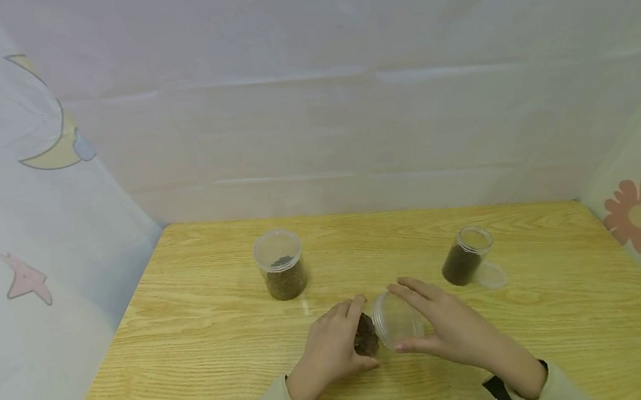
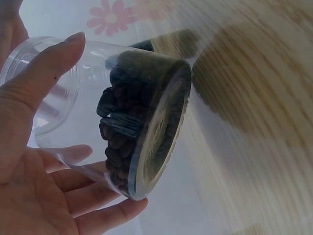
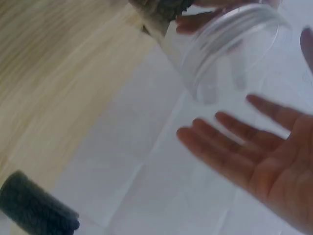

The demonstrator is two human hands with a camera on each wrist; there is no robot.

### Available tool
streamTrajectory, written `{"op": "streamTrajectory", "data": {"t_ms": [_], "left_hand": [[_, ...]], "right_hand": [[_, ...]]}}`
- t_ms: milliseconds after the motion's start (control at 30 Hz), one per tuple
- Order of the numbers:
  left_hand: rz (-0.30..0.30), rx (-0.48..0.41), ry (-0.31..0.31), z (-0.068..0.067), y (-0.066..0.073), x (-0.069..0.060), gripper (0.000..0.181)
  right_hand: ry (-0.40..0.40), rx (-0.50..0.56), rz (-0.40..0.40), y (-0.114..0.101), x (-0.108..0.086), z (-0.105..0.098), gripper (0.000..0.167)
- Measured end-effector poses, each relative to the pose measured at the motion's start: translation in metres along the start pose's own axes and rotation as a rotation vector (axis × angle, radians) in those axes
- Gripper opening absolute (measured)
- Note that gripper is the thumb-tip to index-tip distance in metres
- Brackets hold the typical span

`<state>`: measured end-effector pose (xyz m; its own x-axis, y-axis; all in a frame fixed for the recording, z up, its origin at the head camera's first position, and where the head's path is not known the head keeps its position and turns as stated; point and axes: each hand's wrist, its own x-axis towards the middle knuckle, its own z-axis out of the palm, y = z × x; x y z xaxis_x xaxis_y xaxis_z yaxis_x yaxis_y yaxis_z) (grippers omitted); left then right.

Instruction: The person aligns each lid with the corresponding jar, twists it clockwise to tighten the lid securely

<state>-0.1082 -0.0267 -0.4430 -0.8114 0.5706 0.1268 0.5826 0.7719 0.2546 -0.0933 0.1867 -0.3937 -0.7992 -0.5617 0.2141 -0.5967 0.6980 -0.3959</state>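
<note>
A clear plastic jar (image 1: 402, 323) lies tipped on its side between the two hands. Dark brown beans (image 2: 128, 110) are gathered at its base end. My left hand (image 1: 330, 349) grips the jar around its side, with the thumb across one side and the other fingers along the opposite side in the left wrist view. My right hand (image 1: 454, 326) is beside the round mouth end, its fingers extended and spread in the right wrist view. Whether its fingertips touch the jar, I cannot tell.
Farther back on the wooden table (image 1: 189, 316), a clear jar (image 1: 283, 271) partly filled with dark grains stands on the left. Another jar (image 1: 463, 261) with dark contents stands uncovered on the right, beside a clear lid (image 1: 491, 276). A printed cloth (image 1: 310, 132) hangs behind the table.
</note>
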Motion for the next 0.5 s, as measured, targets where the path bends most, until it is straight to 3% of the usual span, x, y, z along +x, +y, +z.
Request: {"op": "streamTrajectory", "data": {"t_ms": [233, 500], "left_hand": [[-0.003, -0.016, -0.019, -0.0003, -0.0018, -0.0001, 0.096], [-0.004, -0.022, -0.03, -0.0017, -0.0023, 0.0002, 0.095]], "right_hand": [[0.014, -0.013, -0.326, 0.0103, -0.0007, -0.0035, 0.078], [0.028, 0.009, -0.41, 0.0104, 0.0032, -0.0022, 0.082]]}}
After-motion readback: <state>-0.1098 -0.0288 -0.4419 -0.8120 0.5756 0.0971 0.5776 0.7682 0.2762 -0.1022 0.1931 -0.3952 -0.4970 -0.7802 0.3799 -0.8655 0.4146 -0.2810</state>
